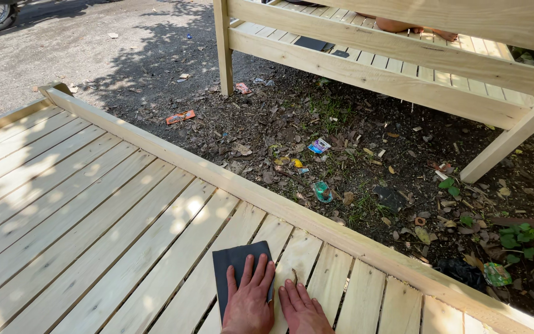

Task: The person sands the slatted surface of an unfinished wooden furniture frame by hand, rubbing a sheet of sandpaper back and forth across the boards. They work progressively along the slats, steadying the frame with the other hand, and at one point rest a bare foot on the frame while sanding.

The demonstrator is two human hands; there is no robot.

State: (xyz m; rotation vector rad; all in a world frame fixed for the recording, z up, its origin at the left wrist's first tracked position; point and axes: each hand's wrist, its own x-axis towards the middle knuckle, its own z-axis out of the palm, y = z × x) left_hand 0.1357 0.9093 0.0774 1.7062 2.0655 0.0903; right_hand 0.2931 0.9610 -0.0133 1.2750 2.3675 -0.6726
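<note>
Down at the near end of the slatted wooden platform (pixel 94 204), we have a dark sheet of sandpaper (pixel 236 263) lying flat across two slats, close to the raised side rail (pixel 267 198). Our left hand (pixel 250 300) presses on it, fingers spread and flat, pinning the sheet rather than gripping it. Our right hand (pixel 301 306) lies open and flat on the bare slat just beside it, fingertips near a small dark knot or chip in the wood.

What could go wrong? We judge that fingertips could slide into the gaps between slats, and raw wood like this could hand us a splinter under a bare palm. The loose sheet could also slip out from under the hand, or drop through a gap.

Beyond the rail, the ground (pixel 341 154) is soil, dry leaves and litter. An orange-red flat wrapper (pixel 180 117) lies near the platform's far corner. A small white and blue packet (pixel 319 146) sits in the middle of the dirt, a crumpled teal piece (pixel 322 192) closer to the rail, and a green wrapper (pixel 495 274) off to the right among weeds. A pinkish scrap (pixel 243 88) lies by the leg of the second wooden frame (pixel 372 74) beyond.
</note>
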